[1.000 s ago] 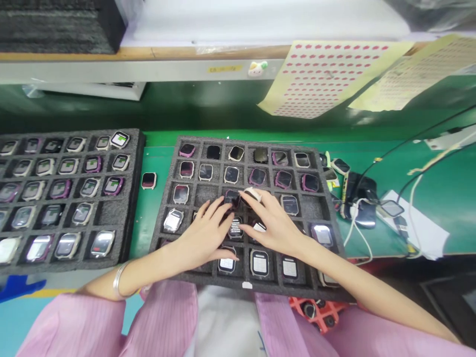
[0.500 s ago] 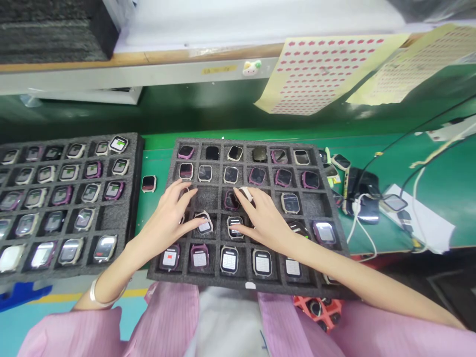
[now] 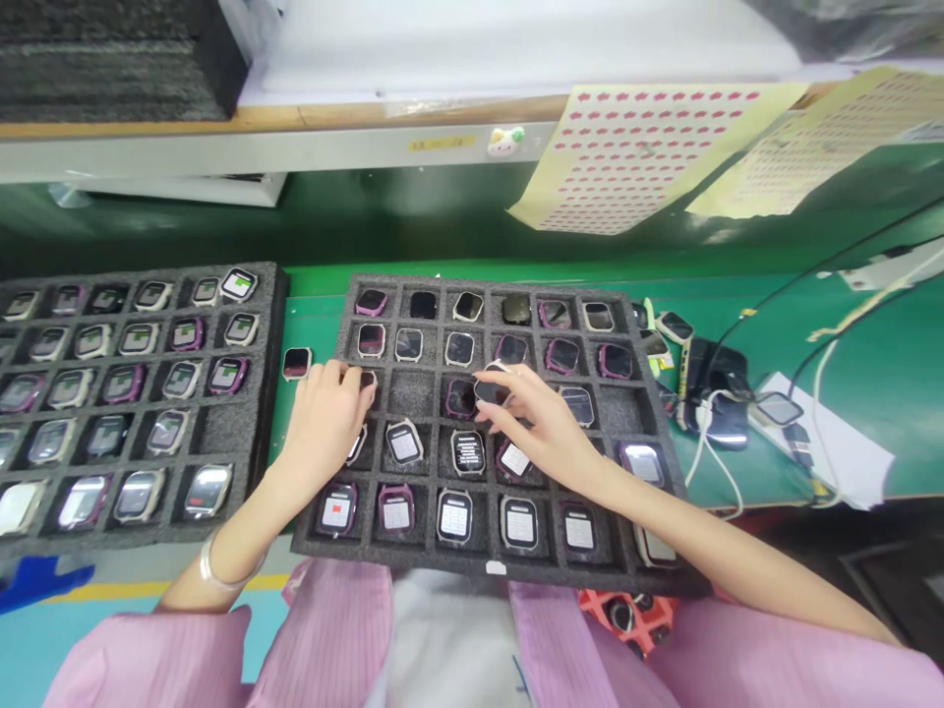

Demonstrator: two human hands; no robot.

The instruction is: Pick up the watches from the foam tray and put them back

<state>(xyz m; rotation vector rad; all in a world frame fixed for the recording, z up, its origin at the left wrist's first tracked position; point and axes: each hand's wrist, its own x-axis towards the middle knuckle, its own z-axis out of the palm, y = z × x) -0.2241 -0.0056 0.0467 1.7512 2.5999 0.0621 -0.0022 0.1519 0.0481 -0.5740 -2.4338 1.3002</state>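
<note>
A black foam tray [image 3: 413, 551] with square pockets lies in front of me, full of small smartwatch bodies with cream or purple rims. My left hand [image 3: 324, 418] rests over the tray's left column, fingers curled on a watch body [image 3: 366, 380] in the third row. My right hand [image 3: 542, 423] hovers over the tray's middle and pinches a dark-faced watch body [image 3: 491, 391] lifted above its pocket. Several watches in the near rows have lit screens, such as one with text [image 3: 467, 451]. One pocket [image 3: 410, 391] between my hands holds nothing.
A second foam tray [image 3: 236, 433] of watch bodies lies at the left. A single watch [image 3: 296, 363] sits on the green mat between the trays. Chargers, cables and more watches [image 3: 712, 393] lie at the right. Sticker sheets [image 3: 634, 157] hang from the shelf.
My left hand slid from the tray's centre to its left column and curled onto a watch there. My right hand lifted a watch body off the middle pockets.
</note>
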